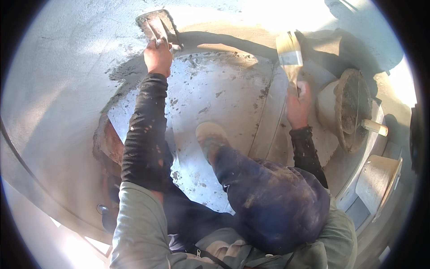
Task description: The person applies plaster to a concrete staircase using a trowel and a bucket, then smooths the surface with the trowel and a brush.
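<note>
My left hand (158, 57) is closed around a mortar-caked plastering float (156, 23), which lies against the rendered surface at the top of the view. Between my fingers the grip is mostly hidden. A wide flat brush (290, 53) with pale bristles and a wooden handle is in my closed right hand (299, 105), bristles pointing away from me. Its tip is close to a dark, damp-looking band of mortar (224, 41). Whether the bristles touch that band, I cannot tell.
A pale board (210, 85) spattered with mortar crumbs lies below my hands, my foot (210, 134) resting on it. At right is a mortar-crusted bucket (351, 107) with a wooden tool handle (375, 127) jutting out. Nearer me stands a pale pot (376, 179).
</note>
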`<action>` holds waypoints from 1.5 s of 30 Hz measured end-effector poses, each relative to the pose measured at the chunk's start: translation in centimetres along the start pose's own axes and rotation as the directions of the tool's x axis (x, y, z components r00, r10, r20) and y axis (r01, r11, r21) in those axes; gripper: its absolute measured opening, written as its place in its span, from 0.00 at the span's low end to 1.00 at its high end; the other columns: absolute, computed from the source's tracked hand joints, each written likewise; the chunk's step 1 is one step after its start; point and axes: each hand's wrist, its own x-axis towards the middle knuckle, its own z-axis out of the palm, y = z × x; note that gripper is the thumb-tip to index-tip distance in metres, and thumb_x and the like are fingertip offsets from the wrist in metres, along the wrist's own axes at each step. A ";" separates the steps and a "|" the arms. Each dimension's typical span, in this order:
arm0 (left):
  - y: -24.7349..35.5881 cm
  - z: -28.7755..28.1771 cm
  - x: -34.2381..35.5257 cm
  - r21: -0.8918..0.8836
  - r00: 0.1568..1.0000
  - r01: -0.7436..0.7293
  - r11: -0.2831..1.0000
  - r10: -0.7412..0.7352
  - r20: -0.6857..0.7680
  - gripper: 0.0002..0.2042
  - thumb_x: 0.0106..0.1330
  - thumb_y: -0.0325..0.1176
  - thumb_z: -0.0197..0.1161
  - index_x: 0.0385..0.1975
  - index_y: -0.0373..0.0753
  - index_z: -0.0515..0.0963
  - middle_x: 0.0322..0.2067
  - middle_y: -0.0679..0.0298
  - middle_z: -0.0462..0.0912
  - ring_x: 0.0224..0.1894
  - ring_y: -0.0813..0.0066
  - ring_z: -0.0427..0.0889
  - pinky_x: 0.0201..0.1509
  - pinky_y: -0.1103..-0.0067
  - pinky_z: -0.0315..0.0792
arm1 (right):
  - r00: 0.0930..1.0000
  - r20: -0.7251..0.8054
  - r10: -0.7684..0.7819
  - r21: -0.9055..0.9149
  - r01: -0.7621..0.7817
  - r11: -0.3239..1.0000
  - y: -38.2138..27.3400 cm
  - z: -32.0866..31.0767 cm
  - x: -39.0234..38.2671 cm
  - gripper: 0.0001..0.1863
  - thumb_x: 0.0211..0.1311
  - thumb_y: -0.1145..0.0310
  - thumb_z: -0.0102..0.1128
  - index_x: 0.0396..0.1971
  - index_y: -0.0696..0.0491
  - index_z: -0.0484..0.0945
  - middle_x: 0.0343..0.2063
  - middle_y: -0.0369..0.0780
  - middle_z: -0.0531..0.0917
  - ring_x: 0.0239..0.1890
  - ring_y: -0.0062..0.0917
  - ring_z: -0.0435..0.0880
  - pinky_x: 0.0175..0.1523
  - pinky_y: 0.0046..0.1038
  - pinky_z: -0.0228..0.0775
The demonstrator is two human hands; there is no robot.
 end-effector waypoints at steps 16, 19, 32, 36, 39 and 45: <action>7.6 -3.6 -1.0 -0.021 0.957 -0.278 0.960 0.278 0.077 0.18 0.75 0.38 0.51 0.48 0.26 0.75 0.40 0.51 0.85 0.39 0.69 0.86 0.37 0.76 0.81 | 0.981 0.084 0.175 0.425 -0.194 0.884 -2.0 -0.7 0.2 0.05 0.72 0.69 0.57 0.38 0.54 0.72 0.27 0.31 0.75 0.24 0.10 0.67 0.27 0.15 0.59; 2.4 -1.1 1.0 0.262 0.956 -0.289 0.921 0.265 0.122 0.18 0.75 0.38 0.51 0.47 0.27 0.77 0.37 0.54 0.87 0.36 0.69 0.86 0.37 0.76 0.80 | 0.973 0.125 0.192 0.407 -0.227 0.885 -1.5 -0.2 -0.2 0.06 0.71 0.69 0.57 0.39 0.56 0.74 0.25 0.31 0.75 0.24 0.10 0.69 0.28 0.17 0.61; 11.6 0.7 -5.3 -0.030 0.940 -0.245 0.969 0.245 0.239 0.19 0.75 0.42 0.50 0.50 0.30 0.75 0.43 0.53 0.84 0.38 0.70 0.86 0.34 0.76 0.80 | 0.959 0.182 0.218 0.507 -0.282 0.814 -3.9 0.3 -0.8 0.05 0.71 0.70 0.57 0.40 0.53 0.72 0.25 0.30 0.74 0.20 0.09 0.65 0.22 0.14 0.54; 6.4 -4.1 0.2 0.258 0.979 -0.191 0.947 0.167 0.114 0.20 0.76 0.43 0.49 0.49 0.31 0.77 0.42 0.54 0.85 0.37 0.75 0.84 0.36 0.78 0.78 | 0.956 0.234 0.175 0.468 -0.269 0.842 -4.4 0.3 -0.7 0.08 0.69 0.69 0.59 0.40 0.57 0.75 0.25 0.31 0.76 0.23 0.11 0.70 0.28 0.18 0.62; 0.1 -0.4 0.8 0.086 0.993 -0.115 0.990 0.112 0.041 0.16 0.74 0.39 0.52 0.41 0.30 0.79 0.35 0.55 0.85 0.35 0.78 0.83 0.35 0.81 0.77 | 0.959 0.252 0.129 0.439 -0.232 0.868 -3.2 0.5 -0.3 0.07 0.69 0.69 0.59 0.40 0.58 0.75 0.25 0.31 0.77 0.23 0.11 0.70 0.28 0.18 0.62; -1.5 8.4 -0.3 -0.039 0.946 -0.230 0.972 0.233 0.225 0.13 0.70 0.38 0.56 0.31 0.32 0.78 0.21 0.62 0.77 0.23 0.78 0.70 0.26 0.74 0.68 | 0.953 0.249 0.174 0.454 -0.274 0.848 -5.1 1.2 -0.2 0.06 0.70 0.69 0.58 0.41 0.54 0.73 0.25 0.30 0.75 0.20 0.09 0.65 0.23 0.15 0.55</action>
